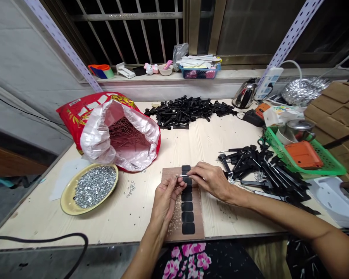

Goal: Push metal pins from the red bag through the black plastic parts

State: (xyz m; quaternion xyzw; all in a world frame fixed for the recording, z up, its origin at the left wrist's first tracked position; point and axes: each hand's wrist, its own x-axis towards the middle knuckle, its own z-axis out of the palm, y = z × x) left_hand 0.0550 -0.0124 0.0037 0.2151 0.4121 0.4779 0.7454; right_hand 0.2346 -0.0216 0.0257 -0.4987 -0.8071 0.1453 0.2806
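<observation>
A thin metal rod point(184, 176) lies level between my two hands, above a brown board point(196, 221). My right hand point(212, 181) pinches the rod near its right end. At the rod's left tip, my left hand point(165, 194) is closed on a small metal piece point(177, 176), too small to tell whether it is a washer or a nut. Down the board beneath them runs a column of black square pads point(187, 217). Pale crumbs are scattered on the board beside it.
Left stands a yellow bowl of metal washers point(95, 186), before a red sack point(75, 112) of reddish-brown screws or nails. Black plastic parts point(192, 110) are heaped at the back. Black parts with metal rods point(264, 174) lie right, near a green basket point(334, 167).
</observation>
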